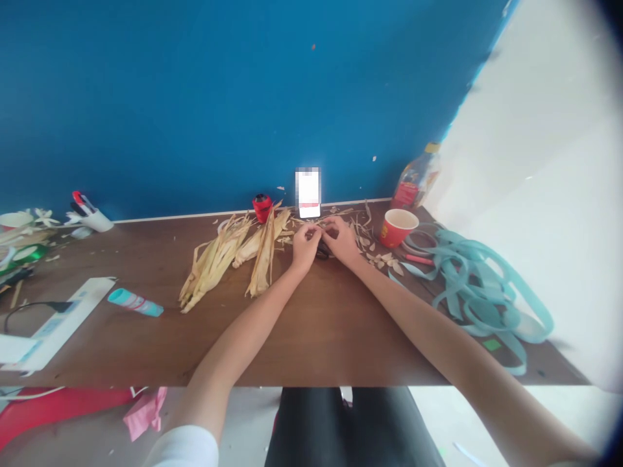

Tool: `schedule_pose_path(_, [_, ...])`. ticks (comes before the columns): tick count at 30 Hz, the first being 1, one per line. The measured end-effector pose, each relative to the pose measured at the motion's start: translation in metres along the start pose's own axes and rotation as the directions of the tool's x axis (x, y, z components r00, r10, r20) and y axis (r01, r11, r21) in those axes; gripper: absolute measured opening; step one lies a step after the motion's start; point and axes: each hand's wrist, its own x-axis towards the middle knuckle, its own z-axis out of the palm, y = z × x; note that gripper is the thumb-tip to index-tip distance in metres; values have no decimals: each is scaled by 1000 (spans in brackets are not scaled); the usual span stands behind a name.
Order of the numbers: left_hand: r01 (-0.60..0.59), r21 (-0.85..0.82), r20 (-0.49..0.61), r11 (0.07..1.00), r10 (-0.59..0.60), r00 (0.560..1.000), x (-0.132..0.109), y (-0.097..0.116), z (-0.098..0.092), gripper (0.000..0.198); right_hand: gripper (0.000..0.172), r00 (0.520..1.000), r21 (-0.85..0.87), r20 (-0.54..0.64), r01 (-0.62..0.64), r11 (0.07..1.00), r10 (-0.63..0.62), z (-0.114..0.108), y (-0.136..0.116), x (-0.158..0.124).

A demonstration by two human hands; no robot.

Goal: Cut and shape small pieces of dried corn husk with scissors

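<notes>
Both my hands meet over the back middle of the brown table, fingertips pinched close together. My left hand (pixel 305 246) is closed, thumb and fingers pressed together; what it holds is too small to make out. My right hand (pixel 341 239) is closed in the same way beside it, its pinched tips touching or nearly touching the left ones. A dark object (pixel 322 251) lies partly hidden beneath them. Dried corn husks (pixel 217 259) are spread to the left of my hands, and husk scraps (pixel 388 261) lie around and to the right. Behind my hands a lit phone (pixel 308 192) stands upright.
A red paper cup (pixel 398 228), a bottle (pixel 415 178) and a heap of teal ribbon (pixel 467 279) are on the right. A red object (pixel 262 207) sits by the wall. Leftward are a blue tube (pixel 135 302), a power strip (pixel 61 321) and a pen cup (pixel 98 220).
</notes>
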Motion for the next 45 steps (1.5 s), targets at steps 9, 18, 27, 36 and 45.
schedule_pose_path(9, [42,131,12,991,-44,999,-2,0,0,13,13,991,-95,-97,88,992,-97,-2,-6,-3])
schedule_pose_path(18, [-116,349,71,930,97,993,-9,12,2,15,15,987,-87,-115,106,991,-116,-4,-11,-5])
schedule_pose_path(27, [-78,373,111,924,40,993,-7,14,1,23,14,985,-50,-119,118,992,-123,-2,-10,-4])
schedule_pose_path(36, [-55,310,137,949,12,990,-5,10,-2,27,15,991,-14,-58,119,993,-120,-4,-15,-4])
schedule_pose_path(45, [-13,240,109,971,-14,994,-5,11,0,22,13,992,-43,-99,79,996,-83,-2,-9,-2])
